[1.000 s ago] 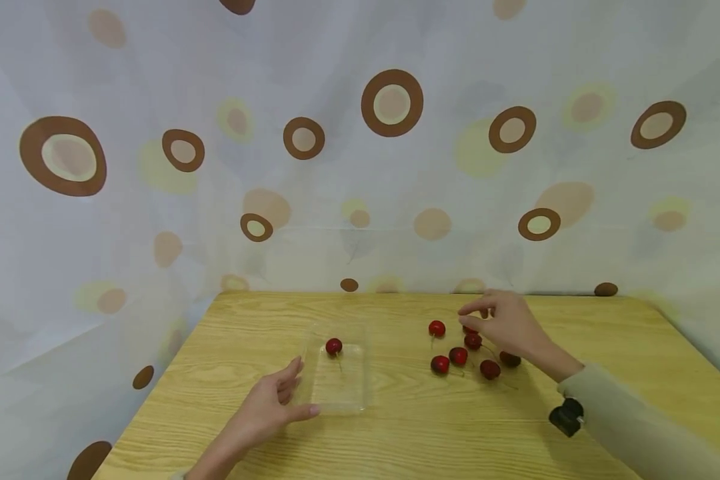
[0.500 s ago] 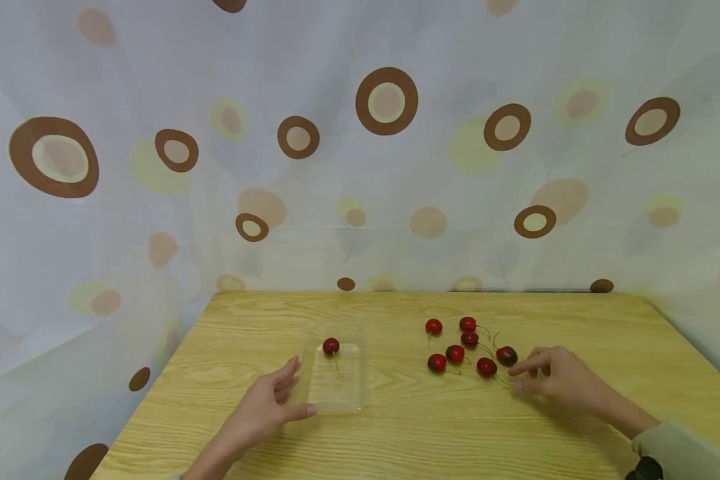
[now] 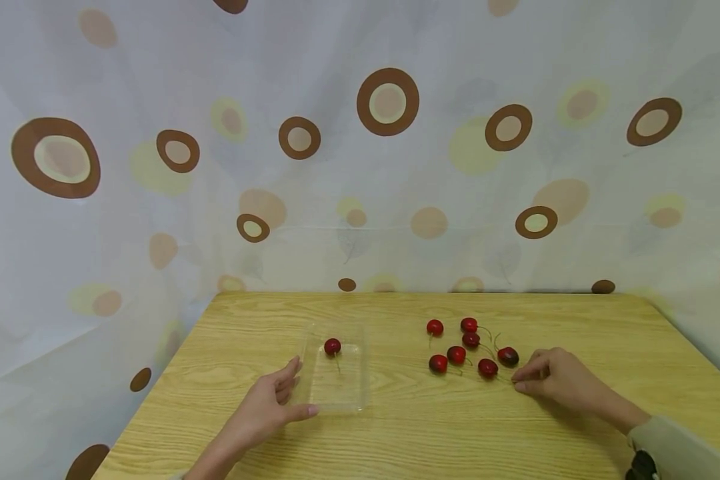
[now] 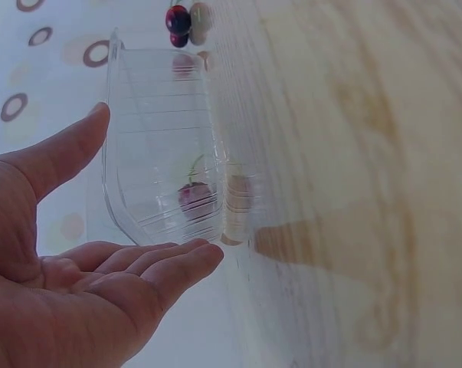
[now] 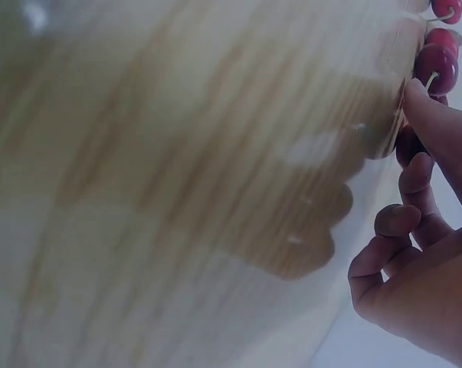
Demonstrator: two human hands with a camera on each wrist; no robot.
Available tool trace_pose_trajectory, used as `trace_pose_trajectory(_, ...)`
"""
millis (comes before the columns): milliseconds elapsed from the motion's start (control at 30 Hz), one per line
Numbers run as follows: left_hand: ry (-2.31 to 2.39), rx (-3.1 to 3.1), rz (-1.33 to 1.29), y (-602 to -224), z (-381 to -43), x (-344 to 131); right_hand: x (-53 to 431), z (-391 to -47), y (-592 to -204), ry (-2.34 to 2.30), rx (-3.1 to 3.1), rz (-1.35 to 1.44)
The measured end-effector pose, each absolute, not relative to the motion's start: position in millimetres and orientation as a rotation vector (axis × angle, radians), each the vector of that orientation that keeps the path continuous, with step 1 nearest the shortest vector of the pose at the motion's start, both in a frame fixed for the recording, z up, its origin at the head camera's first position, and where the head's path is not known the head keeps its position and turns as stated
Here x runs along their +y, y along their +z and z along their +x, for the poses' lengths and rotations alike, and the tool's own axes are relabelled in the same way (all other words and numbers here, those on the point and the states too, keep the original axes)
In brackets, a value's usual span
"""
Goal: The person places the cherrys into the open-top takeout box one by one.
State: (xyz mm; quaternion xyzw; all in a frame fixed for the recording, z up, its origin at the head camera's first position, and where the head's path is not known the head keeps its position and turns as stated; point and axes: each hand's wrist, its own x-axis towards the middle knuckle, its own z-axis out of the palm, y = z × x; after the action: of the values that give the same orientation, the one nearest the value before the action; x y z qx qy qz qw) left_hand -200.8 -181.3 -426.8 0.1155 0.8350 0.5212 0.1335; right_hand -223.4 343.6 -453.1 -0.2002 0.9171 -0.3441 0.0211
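Observation:
A clear plastic tray point(image 3: 336, 408) lies on the table with one dark red cherry point(image 3: 333, 347) in it, stem on. My left hand point(image 3: 264, 407) is spread at the tray's left near corner, thumb tip at the near rim and fingers along the left side. In the left wrist view the fingers point(image 4: 177, 268) are nearly straight beside the tray wall. On the right, my right hand point(image 3: 561, 381) pinches the stem end of a cherry point(image 3: 488, 368) that lies on the table. In the right wrist view the thumb point(image 5: 437, 115) hides the index finger; the other fingers curl.
Several more cherries with stems lie in a loose group around it, among them a darker cherry point(image 3: 507, 356) close to the right fingertips and a cherry point(image 3: 435, 327) at the group's far left. Behind the wooden table point(image 3: 396, 447) hangs a patterned curtain point(image 3: 432, 167).
My right hand has moved from over the far cherries to the right and nearer, and its thumb and finger have closed on a stem. My left hand keeps its place at the tray.

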Motion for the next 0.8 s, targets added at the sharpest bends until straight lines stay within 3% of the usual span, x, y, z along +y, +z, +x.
trace_pose_trajectory(533,1.524,2.419,0.333,-424.2,-199.8,-180.1,344.6,-230.7,-454.6,-1.2,2.791,-0.723)
trace_pose_trajectory(800,1.52,2.423,0.332,-422.8,-198.1,-180.4,337.6,-223.6,-446.4,-1.263,2.787,-0.569)
